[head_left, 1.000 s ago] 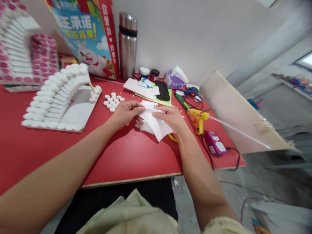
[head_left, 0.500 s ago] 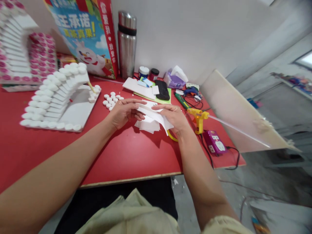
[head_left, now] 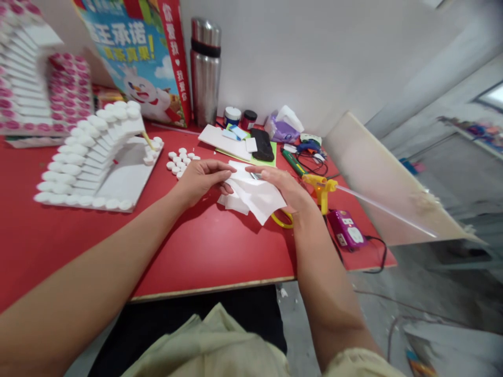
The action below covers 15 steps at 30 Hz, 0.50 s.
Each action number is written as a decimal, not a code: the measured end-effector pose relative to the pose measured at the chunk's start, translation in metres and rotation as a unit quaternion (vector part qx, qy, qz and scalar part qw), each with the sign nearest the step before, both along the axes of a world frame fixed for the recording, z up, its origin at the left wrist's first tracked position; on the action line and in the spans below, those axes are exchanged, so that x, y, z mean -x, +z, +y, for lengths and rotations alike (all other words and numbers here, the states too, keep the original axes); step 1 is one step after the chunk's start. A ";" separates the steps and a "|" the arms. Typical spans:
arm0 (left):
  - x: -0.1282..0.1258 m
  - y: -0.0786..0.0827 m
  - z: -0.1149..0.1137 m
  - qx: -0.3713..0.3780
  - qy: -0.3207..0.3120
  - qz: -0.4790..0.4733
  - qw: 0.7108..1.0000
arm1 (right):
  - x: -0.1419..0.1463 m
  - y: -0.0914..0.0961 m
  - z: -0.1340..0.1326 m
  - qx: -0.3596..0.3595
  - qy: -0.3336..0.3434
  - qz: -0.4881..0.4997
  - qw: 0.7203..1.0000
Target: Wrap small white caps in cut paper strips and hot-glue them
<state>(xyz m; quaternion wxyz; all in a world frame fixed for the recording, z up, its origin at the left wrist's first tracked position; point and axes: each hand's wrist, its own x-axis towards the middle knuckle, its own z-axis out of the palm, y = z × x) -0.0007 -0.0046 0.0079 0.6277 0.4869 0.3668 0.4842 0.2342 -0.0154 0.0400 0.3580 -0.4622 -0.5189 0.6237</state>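
My left hand [head_left: 204, 179] pinches the left edge of a thin white sheet of paper [head_left: 257, 198] between thumb and fingers. More white paper pieces [head_left: 236, 203] lie beneath it on the red table. My right hand [head_left: 285, 186] is over the sheet's right side with its fingers stretched out and apart from the left. A pair of scissors [head_left: 283, 219] lies under the right hand; its yellow handle shows beside the wrist, and a bit of metal blade shows near the fingertips. The paper and hand hide the rest of it.
Left of my hands are small white discs [head_left: 181, 161] and a white stair-shaped model [head_left: 92, 154]. A yellow glue gun [head_left: 320, 188] and purple power socket [head_left: 348, 230] stand to the right, with cables. A steel flask [head_left: 205, 73] and black pouch [head_left: 262, 145] are behind.
The sheet, held in both hands before, has unfolded and lies flatter, slanting to the lower right. My right fingers have let go and straightened. More of the scissors shows.
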 end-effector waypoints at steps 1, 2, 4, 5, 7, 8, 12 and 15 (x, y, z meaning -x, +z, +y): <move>0.000 0.000 0.000 -0.011 -0.002 0.012 1.000 | 0.000 -0.001 0.001 0.004 -0.002 -0.012 1.000; 0.000 0.000 -0.001 -0.019 -0.004 0.023 1.000 | 0.001 -0.003 0.001 0.004 -0.004 -0.025 1.000; -0.001 0.000 -0.001 -0.023 -0.011 0.041 0.999 | 0.002 -0.006 0.002 -0.012 -0.006 -0.042 0.999; -0.001 0.000 -0.001 -0.021 -0.016 0.048 0.999 | 0.002 -0.008 0.002 -0.025 -0.010 -0.046 0.999; -0.002 -0.001 -0.001 -0.012 -0.028 0.058 0.998 | 0.002 -0.008 0.001 -0.056 -0.019 -0.055 0.997; -0.002 -0.001 -0.001 -0.006 -0.033 0.064 0.997 | 0.002 -0.008 0.000 -0.074 -0.021 -0.066 0.995; 0.000 -0.002 0.001 0.012 -0.021 0.062 0.998 | 0.004 -0.006 -0.001 -0.165 -0.026 -0.140 0.976; 0.000 -0.003 0.001 0.026 -0.012 0.019 0.999 | 0.007 -0.009 0.000 -0.207 -0.046 -0.160 0.964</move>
